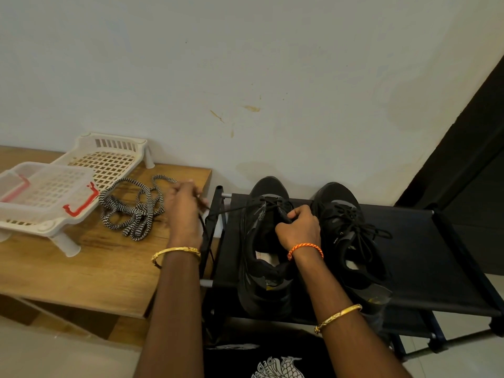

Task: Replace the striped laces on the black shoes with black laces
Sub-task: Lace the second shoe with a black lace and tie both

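Two black shoes stand side by side on a black rack [414,257]. My right hand [298,227] grips the tongue of the left shoe [261,290]. My left hand [184,208] pinches a black lace [231,210] and holds it taut out to the left from that shoe's eyelets. The right shoe [351,241] carries a tied black lace. The striped black-and-white laces [136,214] lie in a loose heap on the wooden table [90,274], just left of my left hand.
A white slotted plastic rack [109,156] stands at the back of the table with a clear box with red clips [41,192] on it. A wall runs behind. A dark door edge [469,148] is at the right. The rack's frame post [219,192] borders the table.
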A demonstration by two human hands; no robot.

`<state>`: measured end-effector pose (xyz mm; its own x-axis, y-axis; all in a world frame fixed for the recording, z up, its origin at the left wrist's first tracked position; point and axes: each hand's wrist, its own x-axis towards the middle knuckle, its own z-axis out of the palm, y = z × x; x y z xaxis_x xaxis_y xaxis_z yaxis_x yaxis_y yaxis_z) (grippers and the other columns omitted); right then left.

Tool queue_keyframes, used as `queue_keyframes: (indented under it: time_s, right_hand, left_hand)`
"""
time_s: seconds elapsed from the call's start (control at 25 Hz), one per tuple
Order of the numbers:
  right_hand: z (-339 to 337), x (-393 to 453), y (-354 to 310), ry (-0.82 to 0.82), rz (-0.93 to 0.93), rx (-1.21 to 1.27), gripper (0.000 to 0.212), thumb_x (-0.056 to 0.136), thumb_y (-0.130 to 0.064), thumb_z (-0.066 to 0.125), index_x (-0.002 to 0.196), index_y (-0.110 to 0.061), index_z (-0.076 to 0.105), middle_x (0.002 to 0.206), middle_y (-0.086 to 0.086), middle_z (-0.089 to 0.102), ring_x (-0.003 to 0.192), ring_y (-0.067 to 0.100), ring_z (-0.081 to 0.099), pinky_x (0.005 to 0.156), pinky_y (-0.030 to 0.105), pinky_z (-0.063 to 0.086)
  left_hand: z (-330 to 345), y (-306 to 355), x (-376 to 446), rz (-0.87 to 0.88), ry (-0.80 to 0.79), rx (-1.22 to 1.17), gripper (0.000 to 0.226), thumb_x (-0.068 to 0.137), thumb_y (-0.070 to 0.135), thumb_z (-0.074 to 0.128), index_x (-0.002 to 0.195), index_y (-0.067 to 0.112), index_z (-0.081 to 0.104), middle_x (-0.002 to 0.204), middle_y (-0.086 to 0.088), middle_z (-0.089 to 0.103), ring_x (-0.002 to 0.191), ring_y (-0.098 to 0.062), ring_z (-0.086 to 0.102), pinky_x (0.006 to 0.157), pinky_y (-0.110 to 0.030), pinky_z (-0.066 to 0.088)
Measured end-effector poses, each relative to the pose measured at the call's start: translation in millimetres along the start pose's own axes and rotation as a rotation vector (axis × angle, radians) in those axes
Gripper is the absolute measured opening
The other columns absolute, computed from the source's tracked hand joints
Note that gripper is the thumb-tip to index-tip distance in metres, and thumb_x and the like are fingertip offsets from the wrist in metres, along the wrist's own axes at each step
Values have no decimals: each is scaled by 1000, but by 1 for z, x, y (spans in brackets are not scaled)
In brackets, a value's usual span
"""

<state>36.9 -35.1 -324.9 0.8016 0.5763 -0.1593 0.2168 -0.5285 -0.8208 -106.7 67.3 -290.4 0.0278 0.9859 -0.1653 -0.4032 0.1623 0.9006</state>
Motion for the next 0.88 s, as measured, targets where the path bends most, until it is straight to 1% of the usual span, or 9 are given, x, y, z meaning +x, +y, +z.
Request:
queue_keyframes:
  time_s: [0.08,0.16,0.24,0.36,0.4,0.48,0.64,0.76,0.88]
  right_hand:
    - [0,0,-1,-10,6,3,27,73,-8,60,95,-18,50,105,6,49,87,22,48,69,29,39]
    - [0,1,-1,-18,14,9,26,73,-8,60,95,-18,50,105,7,50,90,24,51,70,30,42]
    - [0,1,-1,-14,16,2,26,72,-9,61,94,-18,49,105,7,51,91,24,53,72,33,45]
    - [1,1,-1,-14,17,-1,26,72,-10,61,94,-18,49,105,7,51,90,24,52,73,33,46]
    - [0,2,0,-14,15,-5,26,71,-10,60,94,-18,49,105,7,51,89,24,52,72,33,46]
    - [0,3,1,-16,16,-2,26,71,-10,60,93,-18,50,105,7,51,87,23,52,72,33,46]
    - [-1,4,3,-25,18,-3,25,71,-10,60,92,-18,50,105,7,51,84,22,52,70,32,46]
    - [-1,4,3,-29,17,1,23,71,-10,60,92,-16,51,105,8,52,80,21,51,67,31,43]
    - [-1,3,3,-28,18,12,23,71,-10,59,93,-15,52,105,9,54,78,20,51,64,28,41]
  left_hand:
    - [9,-15,-8,25,-167,478,7,94,21,55,100,20,58,89,3,58,68,-5,54,58,-19,43]
    - [20,-34,-16,36,-345,808,12,91,30,59,100,23,63,90,8,60,79,-4,55,61,-19,41]
    - [29,-46,-20,70,-382,918,10,91,29,61,94,20,66,86,8,62,84,-8,58,66,-20,43]
    - [33,-50,-17,112,-314,944,8,91,25,61,88,19,66,88,3,64,90,-14,59,83,-31,48]
    - [34,-50,-16,111,-295,920,8,92,24,60,89,19,65,88,3,64,90,-14,59,83,-32,48]
    - [34,-45,-16,107,-243,794,8,93,24,58,91,19,64,90,2,63,88,-12,58,76,-27,47]
    - [25,-22,-12,48,-64,316,9,97,18,51,90,18,58,94,-1,66,85,-11,64,67,-21,46]
    - [13,-3,-10,15,13,6,16,99,12,45,86,19,52,86,0,68,70,-6,68,61,-19,53]
    - [7,6,-11,-17,96,-207,17,101,12,42,86,18,49,82,0,66,70,-10,66,72,-26,54]
